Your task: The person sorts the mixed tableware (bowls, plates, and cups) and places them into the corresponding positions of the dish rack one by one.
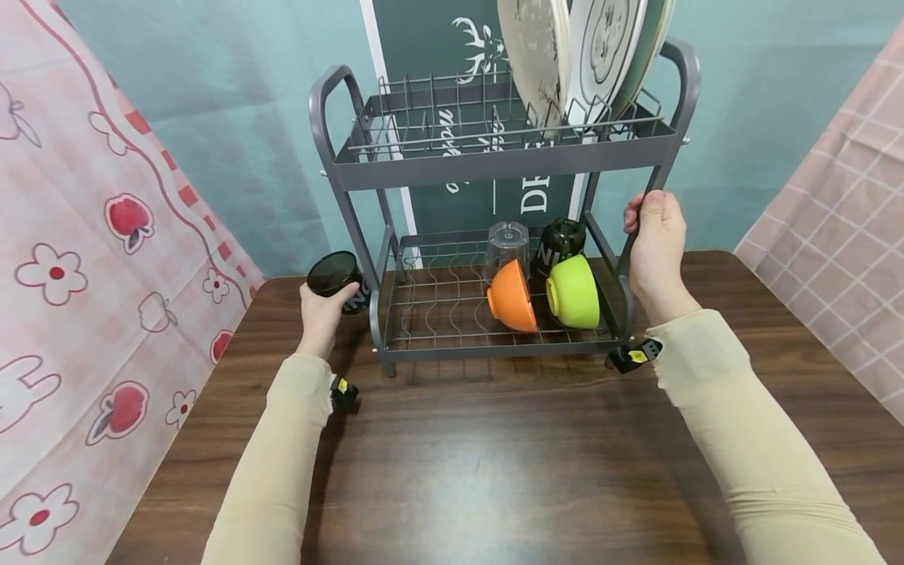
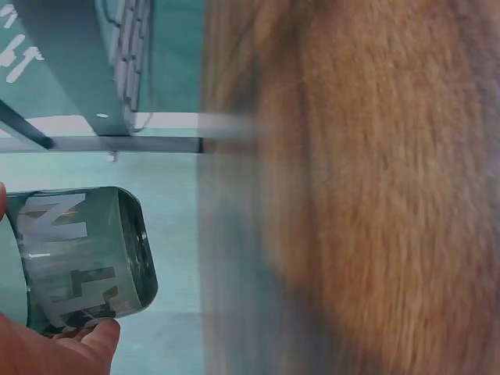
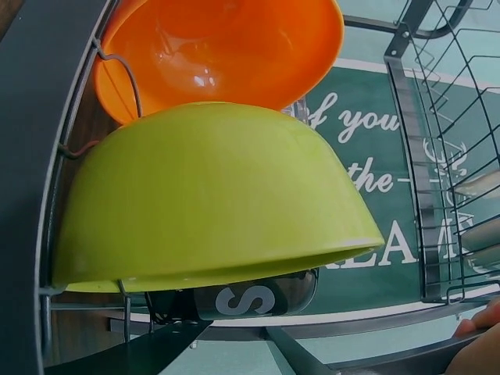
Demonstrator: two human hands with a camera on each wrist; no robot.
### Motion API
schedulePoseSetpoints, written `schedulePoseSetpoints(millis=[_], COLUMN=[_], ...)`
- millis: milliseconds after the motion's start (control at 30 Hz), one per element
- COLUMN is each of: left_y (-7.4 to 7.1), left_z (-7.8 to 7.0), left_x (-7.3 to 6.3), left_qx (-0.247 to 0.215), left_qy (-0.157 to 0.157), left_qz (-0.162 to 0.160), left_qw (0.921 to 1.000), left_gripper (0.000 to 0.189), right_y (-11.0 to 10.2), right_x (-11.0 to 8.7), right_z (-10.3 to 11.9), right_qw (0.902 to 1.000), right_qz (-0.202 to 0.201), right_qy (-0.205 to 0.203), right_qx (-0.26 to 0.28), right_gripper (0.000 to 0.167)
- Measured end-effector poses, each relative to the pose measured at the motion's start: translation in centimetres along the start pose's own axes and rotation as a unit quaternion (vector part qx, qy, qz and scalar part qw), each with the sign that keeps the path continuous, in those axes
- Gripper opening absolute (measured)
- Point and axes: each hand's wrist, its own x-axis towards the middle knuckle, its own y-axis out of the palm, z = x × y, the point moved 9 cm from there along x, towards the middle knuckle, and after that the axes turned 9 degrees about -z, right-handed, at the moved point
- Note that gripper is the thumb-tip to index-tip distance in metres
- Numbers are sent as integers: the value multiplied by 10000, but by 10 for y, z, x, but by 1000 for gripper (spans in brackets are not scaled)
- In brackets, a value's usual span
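My left hand (image 1: 320, 318) holds a dark tinted glass cup (image 1: 333, 273) by its side, thumb and fingers around it, just left of the grey two-tier dish rack (image 1: 494, 163). The cup is upright, and the left wrist view shows large pale letters on the glass (image 2: 86, 258). At the other end, my right hand (image 1: 657, 243) grips the rack's right upright, its fingers curled round the bar. Close by on the lower tier, an orange bowl (image 1: 512, 298) and a lime-green bowl (image 1: 575, 292) stand on their sides. The green bowl (image 3: 211, 195) fills much of the right wrist view.
Behind the bowls stand a clear glass (image 1: 507, 243) and another dark glass (image 1: 563, 235), bottoms up. Several plates (image 1: 533, 55) lean upright on the right of the upper tier. The rack rests on a brown wooden table (image 1: 459, 471), with curtains behind and beside it.
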Motion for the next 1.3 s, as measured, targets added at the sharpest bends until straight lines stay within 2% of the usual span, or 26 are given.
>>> schedulePoseSetpoints(millis=[100, 333, 467, 667, 867, 1100, 1300], left_y=[-7, -15, -21, -33, -40, -46, -45], left_z=[-5, -20, -24, -25, -30, -44, -61], left_x=[-9, -31, -42, -56, -75, -98, -120], left_qx=[-179, -939, -1040, -1174, -1568, -1899, -2294], left_qy=[-28, 1, 43, 179, 315, 470, 614], left_qz=[-16, -19, -74, -284, -271, -302, -169], left_qw=[9998, 9956, 9945, 9925, 9868, 9802, 9713], left_gripper=[92, 85, 83, 79, 75, 71, 66], right_y=[-1, -2, -4, -9, -14, -15, -7], right_x=[0, -2, -8, -25, -45, -66, -83], right_z=[-2, -2, -3, -10, -9, 1, 17], right_qw=[10000, 9993, 9977, 9914, 9864, 9858, 9910], right_qz=[0, 232, 399, 552, 548, 504, 704], right_qy=[42, 286, 533, 1118, 1400, 1354, 847], right_qx=[-12, 38, -146, -386, -667, -850, -758], right_gripper=[22, 19, 20, 31, 50, 54, 52])
